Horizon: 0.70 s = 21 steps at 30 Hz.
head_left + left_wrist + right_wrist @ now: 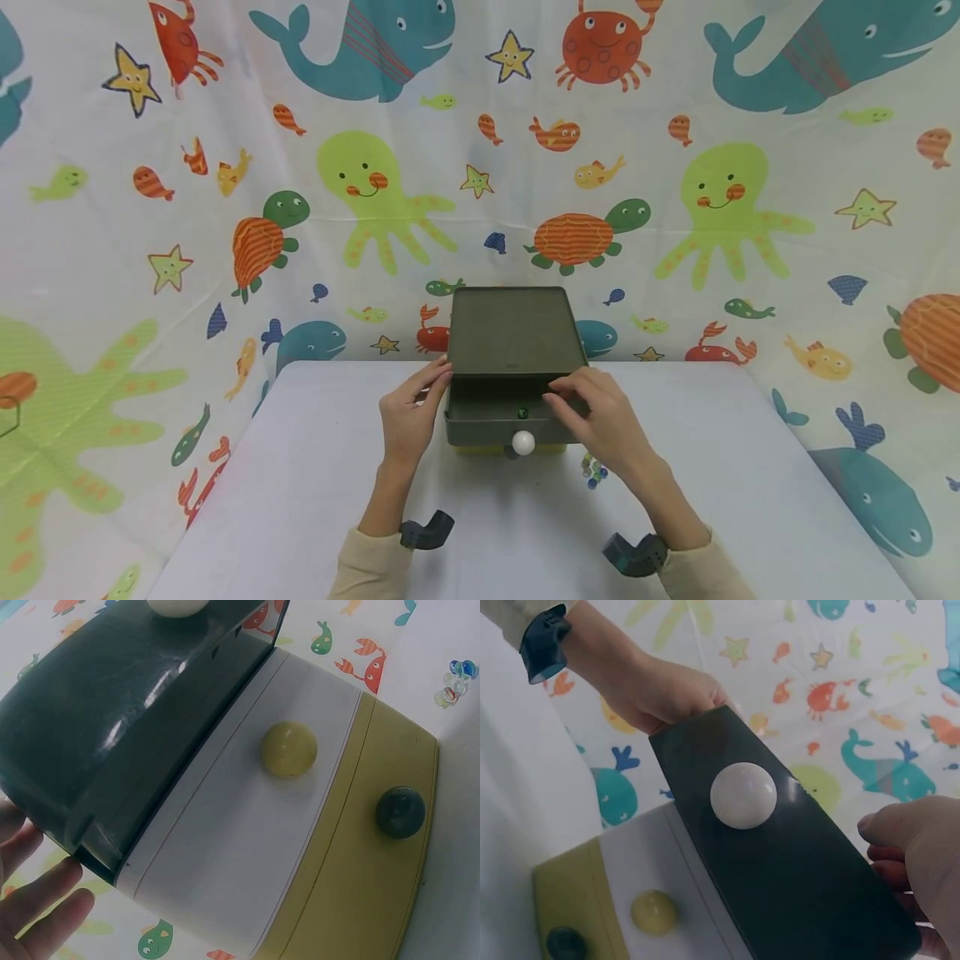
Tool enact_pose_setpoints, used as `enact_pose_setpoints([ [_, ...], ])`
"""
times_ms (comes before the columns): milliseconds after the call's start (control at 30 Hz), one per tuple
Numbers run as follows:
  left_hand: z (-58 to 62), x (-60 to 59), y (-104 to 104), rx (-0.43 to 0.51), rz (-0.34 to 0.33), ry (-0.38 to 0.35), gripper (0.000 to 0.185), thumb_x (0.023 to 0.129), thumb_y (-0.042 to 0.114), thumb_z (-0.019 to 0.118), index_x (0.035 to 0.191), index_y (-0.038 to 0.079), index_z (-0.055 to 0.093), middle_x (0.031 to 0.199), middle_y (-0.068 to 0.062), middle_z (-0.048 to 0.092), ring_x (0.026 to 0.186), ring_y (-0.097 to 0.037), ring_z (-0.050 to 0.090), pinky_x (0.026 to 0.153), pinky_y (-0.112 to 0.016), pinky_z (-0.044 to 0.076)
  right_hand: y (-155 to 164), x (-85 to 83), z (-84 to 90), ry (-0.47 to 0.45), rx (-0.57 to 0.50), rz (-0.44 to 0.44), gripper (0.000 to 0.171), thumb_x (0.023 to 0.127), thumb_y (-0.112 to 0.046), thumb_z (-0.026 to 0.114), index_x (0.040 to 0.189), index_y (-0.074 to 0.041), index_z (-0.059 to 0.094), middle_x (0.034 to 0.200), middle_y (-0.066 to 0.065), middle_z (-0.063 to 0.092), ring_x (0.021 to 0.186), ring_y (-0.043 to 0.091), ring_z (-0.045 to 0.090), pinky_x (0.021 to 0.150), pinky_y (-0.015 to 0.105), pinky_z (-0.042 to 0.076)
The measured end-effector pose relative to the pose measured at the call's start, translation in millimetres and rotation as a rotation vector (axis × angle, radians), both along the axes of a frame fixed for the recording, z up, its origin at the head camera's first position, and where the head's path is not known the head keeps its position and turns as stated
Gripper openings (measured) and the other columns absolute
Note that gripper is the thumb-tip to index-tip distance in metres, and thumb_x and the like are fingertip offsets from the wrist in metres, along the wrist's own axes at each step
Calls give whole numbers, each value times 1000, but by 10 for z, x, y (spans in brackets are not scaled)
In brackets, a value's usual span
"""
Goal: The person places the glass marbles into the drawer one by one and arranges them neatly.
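Observation:
A small drawer cabinet stands at the table's far middle. Its dark green top drawer with a white knob is pulled out, and one green marble lies inside it. My left hand presses straight fingers against the left side of the cabinet and drawer. Over the drawer's right rim my right hand reaches in with relaxed fingers that hold nothing I can see. The left wrist view shows the white middle drawer's yellow knob and the yellow bottom drawer's dark knob, both drawers closed.
A small cluster of glass marbles lies on the white table just right of the cabinet, under my right wrist. A sea-animal printed cloth hangs behind and around the table. Black wrist mounts sit on both forearms.

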<state>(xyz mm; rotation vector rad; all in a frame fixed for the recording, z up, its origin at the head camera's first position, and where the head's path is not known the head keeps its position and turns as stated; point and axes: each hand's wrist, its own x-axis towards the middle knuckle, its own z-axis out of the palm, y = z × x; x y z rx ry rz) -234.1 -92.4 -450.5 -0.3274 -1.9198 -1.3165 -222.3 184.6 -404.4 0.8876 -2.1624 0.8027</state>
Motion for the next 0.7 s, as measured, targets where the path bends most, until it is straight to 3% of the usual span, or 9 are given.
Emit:
enact_pose_setpoints([
  [233,-3,-8,-9,0,-1,-18,22,93,18,72,112,9,78,118,-9,75,103,-22,74,76,-11,57,38,25,7,19,-19,-9,29,73,-3,87,99,-5,73,88,0,69,81,11,59,71,14,51],
  [533,-5,-16,-8,12,-11,-15,22,92,15,73,112,9,77,118,-7,75,101,-22,75,75,-10,56,88,90,62,25,-38,-26,31,73,0,86,101,-5,72,84,-2,65,77,9,54,61,19,50],
  [700,-11,-23,-5,13,-14,-16,22,92,14,73,112,8,77,118,-9,75,101,-23,75,76,-9,55,115,121,68,20,-40,-55,33,72,1,86,101,-5,72,84,-1,65,77,9,55,66,11,48],
])
